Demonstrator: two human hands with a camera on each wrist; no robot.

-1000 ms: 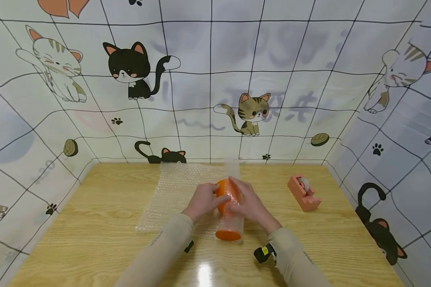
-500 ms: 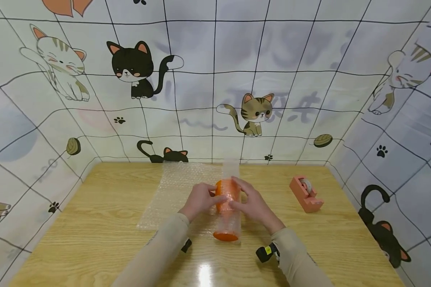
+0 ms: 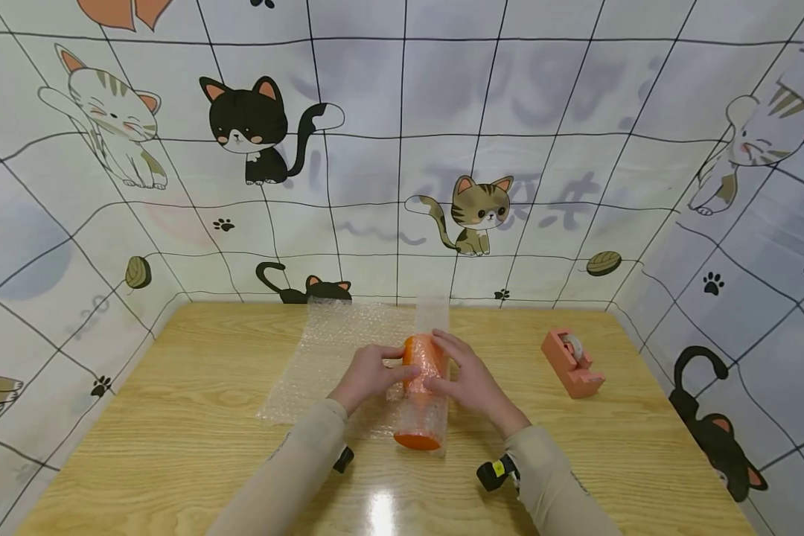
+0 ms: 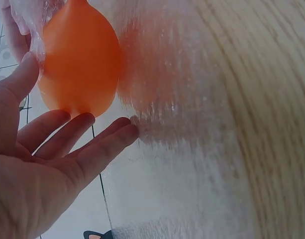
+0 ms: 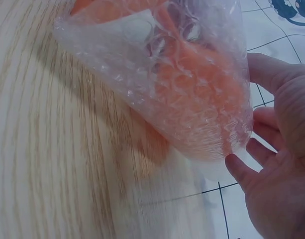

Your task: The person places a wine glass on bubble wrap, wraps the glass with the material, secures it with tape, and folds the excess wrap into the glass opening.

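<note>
An orange goblet (image 3: 417,441) lies on its side with its round foot toward me, partly rolled in clear bubble wrap (image 3: 328,365). My left hand (image 3: 368,374) holds its left side, thumb on top; in the left wrist view the fingertips touch the smooth orange bowl (image 4: 82,64), which narrows to a stem. From the right, my right hand (image 3: 472,383) holds the wrapped side, its thumb on the wrap and its fingers along the far right. Bubble wrap (image 5: 202,94) covers the goblet there. The flat part of the sheet spreads leftward under my left hand.
A pink tape dispenser (image 3: 572,363) with a roll of clear tape stands at the right on the wooden table (image 3: 174,447). Behind the table and along both sides hangs a cat-patterned cloth (image 3: 348,171). Dark wrist cameras (image 3: 496,472) sit below both forearms.
The goblet and its wrap have rolled slightly to the left, the foot end shifting most. Both hands keep hold. The flat sheet's near left edge has risen a little.
</note>
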